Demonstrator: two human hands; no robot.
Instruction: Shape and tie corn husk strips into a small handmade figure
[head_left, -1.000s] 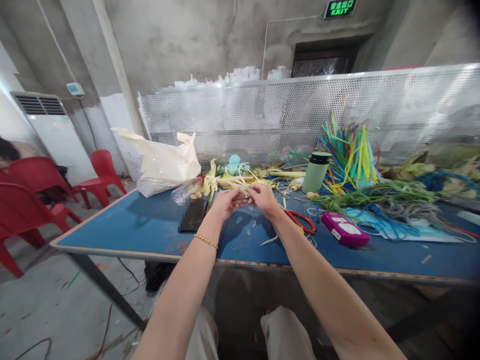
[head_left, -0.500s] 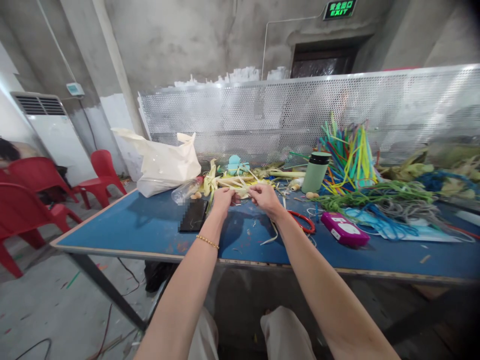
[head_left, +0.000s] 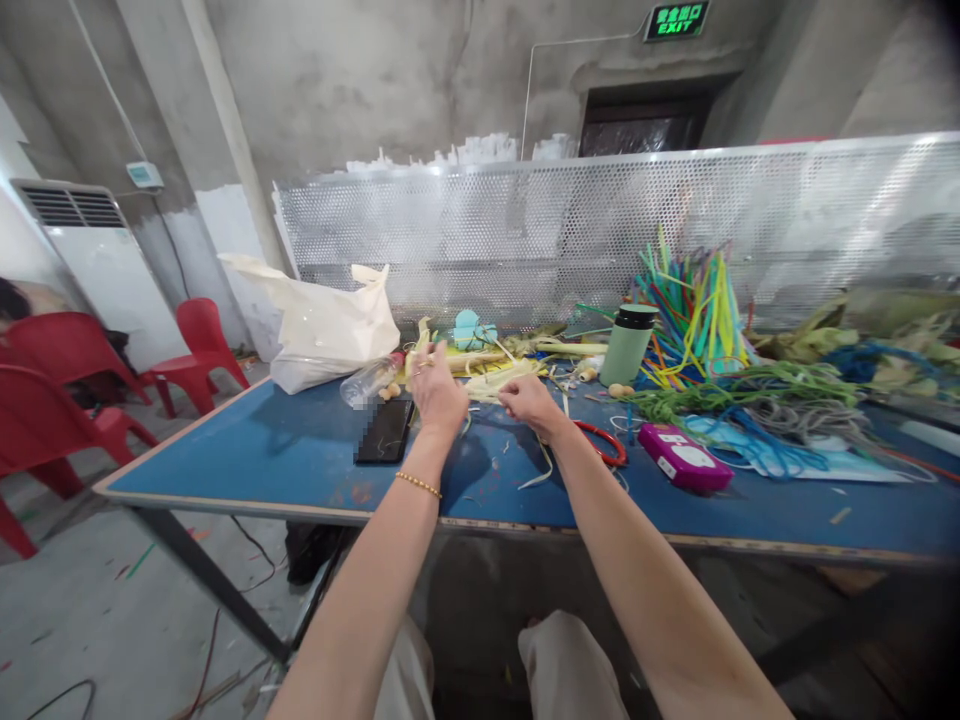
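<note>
My right hand (head_left: 529, 404) pinches the right end of a bundle of pale, flat husk-like strips (head_left: 491, 383) just over the blue table. A thin loose strip (head_left: 541, 470) trails below that hand onto the tabletop. My left hand (head_left: 441, 392), a gold beaded bracelet (head_left: 418, 484) on its wrist, is lifted off to the left of the bundle. Its fingers point up and look apart, in front of yellowish husk pieces (head_left: 422, 335); a thin pale bit shows by them. Beside this hand lies a black phone (head_left: 385, 432).
A white plastic bag (head_left: 334, 320) and clear bottle (head_left: 366, 382) stand left. To the right are a green tumbler (head_left: 628, 345), red ring (head_left: 606, 443), purple packet (head_left: 685, 458), green cords (head_left: 739, 388) and colourful pipe cleaners (head_left: 701, 310). A perforated metal panel (head_left: 465, 240) backs the table (head_left: 262, 450).
My left hand has let go of the strips, moving left and up with its fingers opening. My right hand stays at the bundle, now more exposed.
</note>
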